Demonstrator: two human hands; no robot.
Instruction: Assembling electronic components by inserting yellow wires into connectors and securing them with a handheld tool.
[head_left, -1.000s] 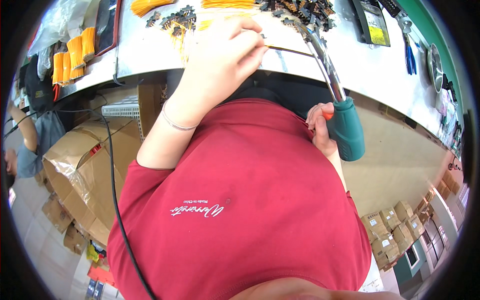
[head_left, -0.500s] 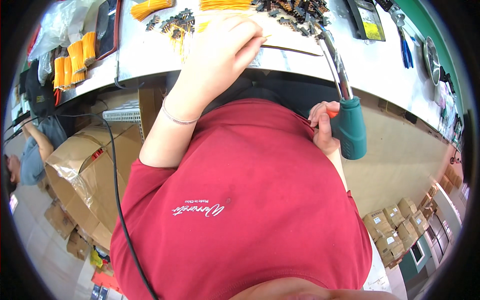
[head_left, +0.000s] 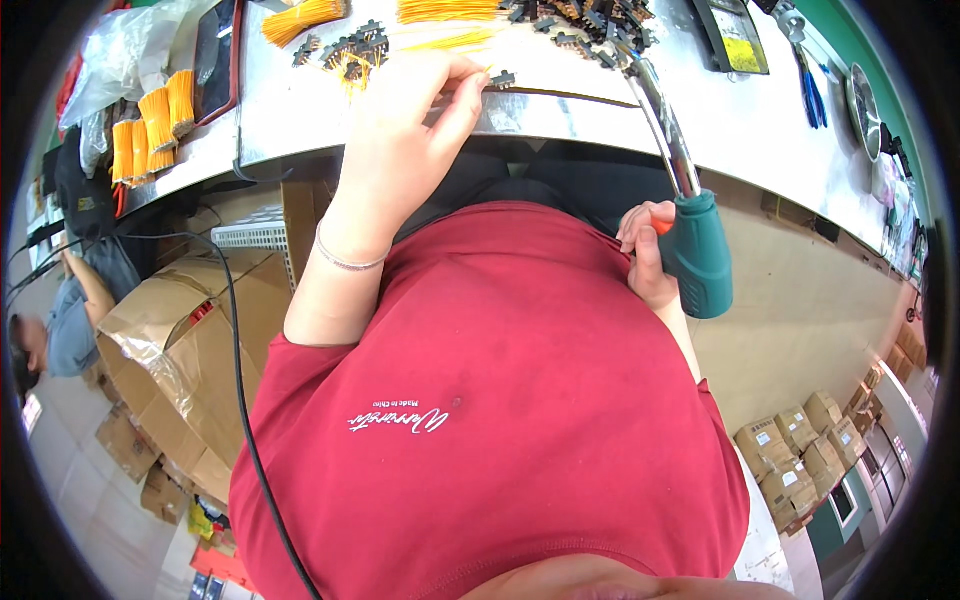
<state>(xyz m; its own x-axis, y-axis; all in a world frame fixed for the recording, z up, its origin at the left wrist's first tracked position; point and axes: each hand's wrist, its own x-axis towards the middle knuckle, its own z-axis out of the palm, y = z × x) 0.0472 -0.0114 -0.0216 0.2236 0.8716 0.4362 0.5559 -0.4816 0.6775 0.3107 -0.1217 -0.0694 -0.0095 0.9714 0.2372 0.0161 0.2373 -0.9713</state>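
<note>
My left hand (head_left: 405, 120) is over the workbench with thumb and forefinger pinched on a thin yellow wire (head_left: 488, 69); only the wire's tip shows. Just beyond the fingertips, a small black slide switch (head_left: 503, 79) lies on the bench. My right hand (head_left: 650, 250) is wrapped round the green-handled soldering gun (head_left: 703, 260), thumb near its red trigger. The gun's metal tube slants up to the bench edge. Left of the pinched fingers lie switches with yellow wires attached (head_left: 358, 50), partly behind my hand.
Along the back are loose black switches (head_left: 600, 25) and bundles of yellow wire (head_left: 450, 10). More wire bundles (head_left: 150, 125), a plastic bag (head_left: 130, 50) and a red-edged phone-like slab (head_left: 217, 60) lie at left. A black cable (head_left: 240, 390) hangs past a cardboard box (head_left: 190, 330). Another person (head_left: 65, 320) sits at far left.
My left hand has drawn back to the left, and the black switch beyond its fingertips now shows. My right hand and the soldering gun stay in place.
</note>
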